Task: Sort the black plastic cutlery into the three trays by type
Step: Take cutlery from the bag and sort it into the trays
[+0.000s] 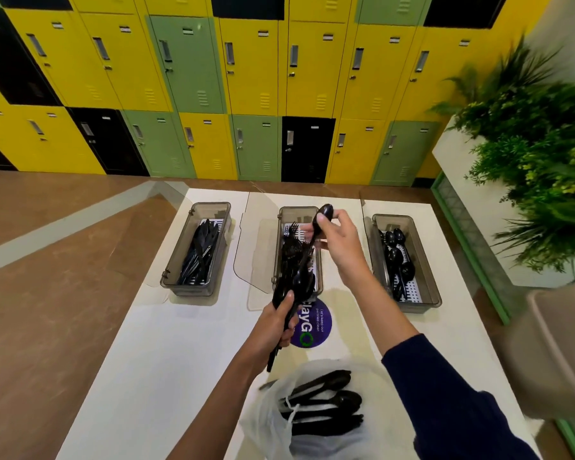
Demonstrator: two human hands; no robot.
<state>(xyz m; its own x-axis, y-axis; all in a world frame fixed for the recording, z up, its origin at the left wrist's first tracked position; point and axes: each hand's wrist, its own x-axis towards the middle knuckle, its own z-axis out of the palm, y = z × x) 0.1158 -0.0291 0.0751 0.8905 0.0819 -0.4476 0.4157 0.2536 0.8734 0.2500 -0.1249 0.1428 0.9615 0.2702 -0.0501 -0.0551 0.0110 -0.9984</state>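
Because the three trays stand in a row across the far part of the white surface (166, 343), each type of cutlery has its own place within reach. At the left of the frame, the left tray (186, 290) holds knives (198, 250) lying lengthwise.

Lower centre, the left hand (278, 323) grips a mixed bundle of cutlery (296, 280) by the handles. Its fingers (287, 298) wrap tightly round them, and the heads fan upward over the near end of the middle tray (297, 210). Held this way, the bundle likely serves as a stock from which single pieces can be picked. The middle tray holds forks (291, 232), tines pointing away. Just in front of it a round purple sticker (314, 328) sits on the surface, partly hidden by the hand.

At bottom centre an open plastic bag (273, 423) lies with more black cutlery (326, 403) inside, the supply not yet sorted.

Right of the bundle, the right hand (341, 239) hovers above the middle tray. Its fingers (338, 215) pinch one spoon (322, 215) near the raised bowl, and the handle slants down toward the bundle. I judge it bound for the right tray (419, 305), at the right of the frame, which already holds spoons (395, 254).
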